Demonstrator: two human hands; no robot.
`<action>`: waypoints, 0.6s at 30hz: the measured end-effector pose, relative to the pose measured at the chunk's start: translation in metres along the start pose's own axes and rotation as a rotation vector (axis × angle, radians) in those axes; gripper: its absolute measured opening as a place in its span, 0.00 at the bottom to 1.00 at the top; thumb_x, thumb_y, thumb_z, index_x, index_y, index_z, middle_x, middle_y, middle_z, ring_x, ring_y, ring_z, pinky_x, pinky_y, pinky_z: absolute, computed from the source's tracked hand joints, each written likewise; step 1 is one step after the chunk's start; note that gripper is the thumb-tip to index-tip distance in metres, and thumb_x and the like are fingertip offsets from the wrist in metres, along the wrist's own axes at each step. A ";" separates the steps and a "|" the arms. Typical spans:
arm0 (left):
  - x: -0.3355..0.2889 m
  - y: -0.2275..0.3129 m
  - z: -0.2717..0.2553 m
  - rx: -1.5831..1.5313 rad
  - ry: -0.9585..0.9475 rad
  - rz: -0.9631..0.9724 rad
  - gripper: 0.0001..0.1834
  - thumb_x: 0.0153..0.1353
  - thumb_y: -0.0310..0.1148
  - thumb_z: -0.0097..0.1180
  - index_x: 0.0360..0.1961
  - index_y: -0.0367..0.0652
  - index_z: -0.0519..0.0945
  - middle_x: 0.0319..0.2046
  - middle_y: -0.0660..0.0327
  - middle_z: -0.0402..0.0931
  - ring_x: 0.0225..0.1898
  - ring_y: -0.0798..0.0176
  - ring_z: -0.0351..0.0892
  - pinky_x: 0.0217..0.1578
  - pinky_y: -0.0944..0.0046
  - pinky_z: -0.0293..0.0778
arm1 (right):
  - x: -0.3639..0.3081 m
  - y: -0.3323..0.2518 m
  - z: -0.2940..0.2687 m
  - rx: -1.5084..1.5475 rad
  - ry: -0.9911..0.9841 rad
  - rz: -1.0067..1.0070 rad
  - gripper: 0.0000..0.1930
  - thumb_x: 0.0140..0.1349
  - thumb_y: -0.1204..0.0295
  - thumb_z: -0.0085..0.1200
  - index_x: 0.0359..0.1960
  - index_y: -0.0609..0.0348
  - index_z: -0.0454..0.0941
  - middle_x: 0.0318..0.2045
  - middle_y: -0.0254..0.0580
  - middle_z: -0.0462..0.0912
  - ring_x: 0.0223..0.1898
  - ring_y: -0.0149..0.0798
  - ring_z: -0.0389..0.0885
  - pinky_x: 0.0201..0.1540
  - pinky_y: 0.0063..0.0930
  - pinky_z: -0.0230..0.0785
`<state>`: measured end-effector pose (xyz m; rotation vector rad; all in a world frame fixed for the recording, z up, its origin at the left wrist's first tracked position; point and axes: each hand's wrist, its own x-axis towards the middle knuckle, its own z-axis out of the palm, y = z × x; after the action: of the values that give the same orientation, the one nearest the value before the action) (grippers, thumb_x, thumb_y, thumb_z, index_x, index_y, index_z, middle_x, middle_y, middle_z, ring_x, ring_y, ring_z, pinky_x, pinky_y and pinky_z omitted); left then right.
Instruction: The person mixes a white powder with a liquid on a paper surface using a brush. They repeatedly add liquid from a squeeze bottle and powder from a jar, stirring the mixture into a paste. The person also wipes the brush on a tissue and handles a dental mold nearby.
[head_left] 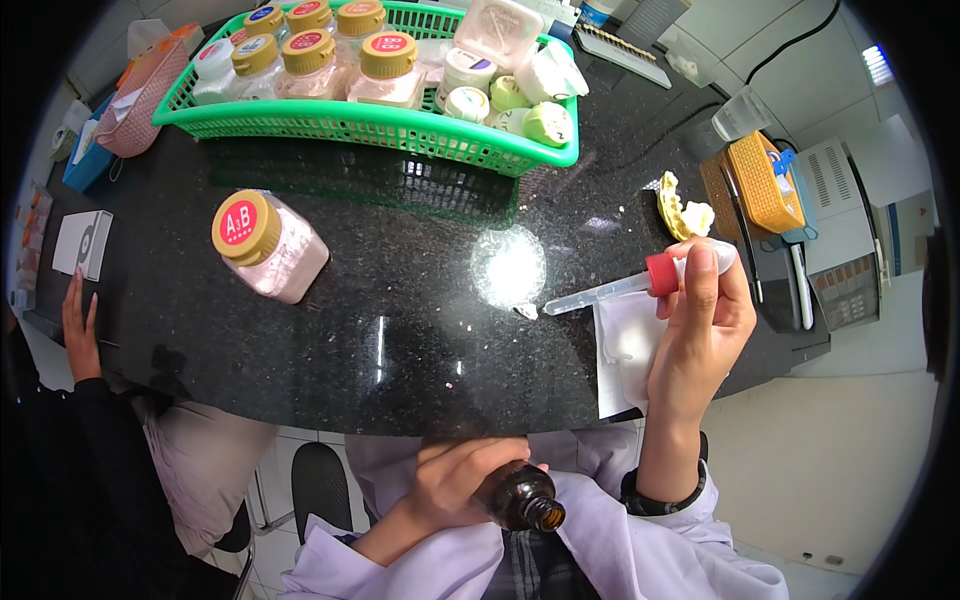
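Note:
My left hand [450, 475] is wrapped round a dark brown glass bottle [522, 497] at the front edge of the table. The bottle is tilted on its side, and its uncapped neck points to the lower right. In my right hand [700, 335] is a dropper [600, 293] with a red collar and white bulb; my thumb rests on the bulb. Its clear tube slants down to the left, the tip close to a small whitish crumb [526, 311]. Beneath my right hand lies a white sheet with a white pad [628, 345]. Left of centre sits a gold-lidded jar [285, 250] of pale pink powder.
A green basket [370, 130] of jars and tubs spans the back. A yellowish crumpled piece [678, 208], an orange woven basket [762, 185] and a clear cup [741, 115] are at right. Another person's hand [80, 330] touches a white box [83, 245] at far left.

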<state>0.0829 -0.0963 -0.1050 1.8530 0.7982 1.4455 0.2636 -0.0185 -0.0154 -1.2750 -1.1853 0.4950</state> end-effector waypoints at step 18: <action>0.000 -0.001 -0.001 0.010 -0.003 0.001 0.22 0.47 0.28 0.72 0.39 0.39 0.72 0.22 0.60 0.81 0.21 0.65 0.83 0.22 0.70 0.79 | 0.001 -0.002 0.001 0.056 0.025 0.021 0.09 0.68 0.68 0.54 0.36 0.62 0.76 0.28 0.35 0.80 0.23 0.21 0.72 0.26 0.15 0.63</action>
<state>0.0818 -0.0960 -0.1057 1.8633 0.8043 1.4415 0.2620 -0.0177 -0.0132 -1.2437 -1.1311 0.5225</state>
